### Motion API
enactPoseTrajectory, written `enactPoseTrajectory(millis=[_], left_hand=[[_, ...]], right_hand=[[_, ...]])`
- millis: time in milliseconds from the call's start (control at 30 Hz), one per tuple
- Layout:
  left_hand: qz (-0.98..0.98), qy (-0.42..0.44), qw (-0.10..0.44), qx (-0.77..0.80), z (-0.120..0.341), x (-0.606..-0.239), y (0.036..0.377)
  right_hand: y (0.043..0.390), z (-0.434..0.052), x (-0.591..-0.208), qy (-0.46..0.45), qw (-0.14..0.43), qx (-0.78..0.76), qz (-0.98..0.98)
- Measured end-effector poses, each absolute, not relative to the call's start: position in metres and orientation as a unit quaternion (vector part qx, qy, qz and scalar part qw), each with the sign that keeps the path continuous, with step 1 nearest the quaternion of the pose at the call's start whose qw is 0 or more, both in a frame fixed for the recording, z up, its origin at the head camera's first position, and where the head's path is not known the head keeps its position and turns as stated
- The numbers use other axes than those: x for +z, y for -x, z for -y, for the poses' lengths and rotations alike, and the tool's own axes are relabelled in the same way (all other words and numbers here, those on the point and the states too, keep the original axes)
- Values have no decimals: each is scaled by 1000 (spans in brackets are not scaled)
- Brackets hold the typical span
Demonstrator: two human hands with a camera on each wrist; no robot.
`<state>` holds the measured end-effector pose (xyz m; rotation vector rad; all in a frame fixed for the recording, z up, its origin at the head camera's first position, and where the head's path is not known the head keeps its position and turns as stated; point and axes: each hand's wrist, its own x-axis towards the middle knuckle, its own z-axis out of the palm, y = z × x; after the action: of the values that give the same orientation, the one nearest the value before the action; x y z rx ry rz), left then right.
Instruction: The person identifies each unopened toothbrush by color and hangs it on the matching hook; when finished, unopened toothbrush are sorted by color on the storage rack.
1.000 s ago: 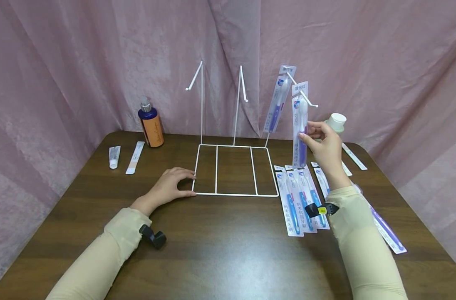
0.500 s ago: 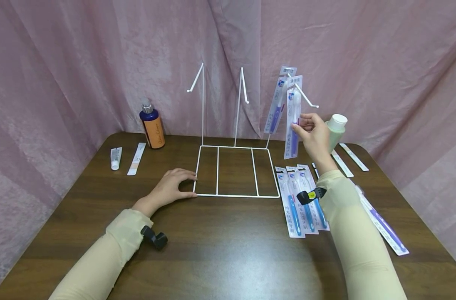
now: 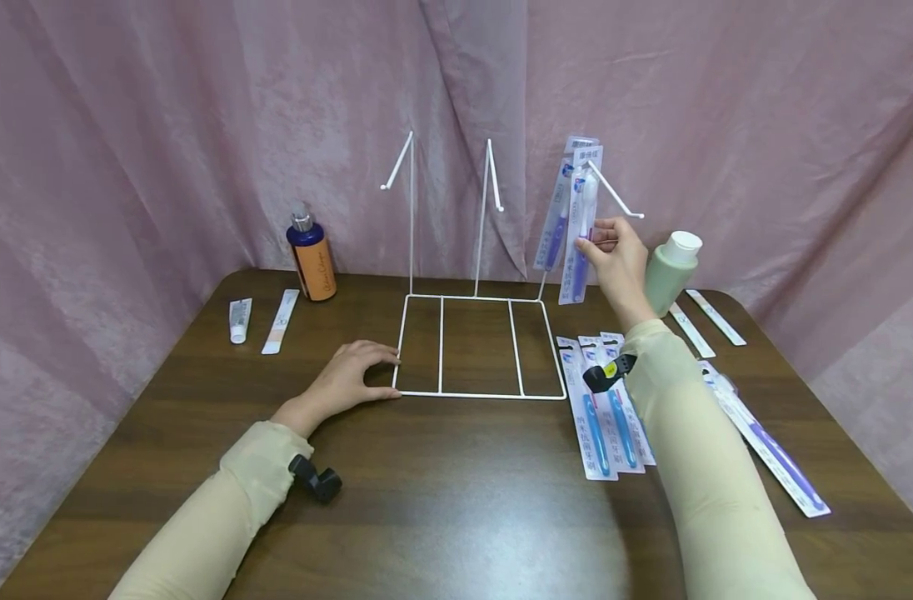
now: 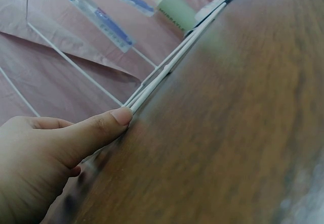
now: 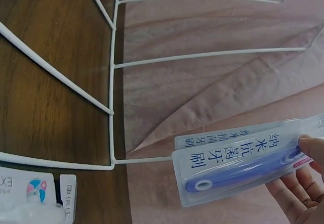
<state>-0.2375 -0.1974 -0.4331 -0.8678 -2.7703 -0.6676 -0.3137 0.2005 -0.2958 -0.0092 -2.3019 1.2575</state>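
Note:
My right hand (image 3: 620, 258) pinches a purple toothbrush in a clear blister pack (image 3: 578, 225) by its edge. The pack's top is on the right hook of a white wire rack (image 3: 479, 395), in front of another packaged purple toothbrush (image 3: 552, 218) hanging there. In the right wrist view the held toothbrush pack (image 5: 238, 168) overlaps the one behind. My left hand (image 3: 344, 375) holds the rack's base at its front left corner. In the left wrist view, the thumb of the left hand (image 4: 76, 143) presses the corner; the other fingers are partly hidden.
Several packaged blue toothbrushes (image 3: 593, 425) lie by the rack's right side, and a purple one (image 3: 771, 446) lies farther right. A green bottle (image 3: 670, 273) and narrow white packets (image 3: 715, 317) stand behind the right arm. An orange bottle (image 3: 314, 265), small tube (image 3: 239, 321) and packet (image 3: 280, 322) are left.
My right hand has moved back and left, sliding the toothbrush pack along the hook toward the hanging one. My left hand stays on the rack's corner. The view has shifted slightly.

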Motion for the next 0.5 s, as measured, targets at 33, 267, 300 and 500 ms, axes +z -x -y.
enactPoseTrajectory(millis=[33,267,300,500], left_hand=[[927,290,81,-224,197,-434,238],[929,289,76,-218,197,-437,239],[929,290,76,-217,197,-437,239],[930,286,73,-217,197,-433,237]], right_hand=[[316,-200,-296,5,258,462,849],[326,-198,-299,14,254,458,852],[326,-199,-300,15,254,457,852],[330,-198,-299,4,258,449,855]])
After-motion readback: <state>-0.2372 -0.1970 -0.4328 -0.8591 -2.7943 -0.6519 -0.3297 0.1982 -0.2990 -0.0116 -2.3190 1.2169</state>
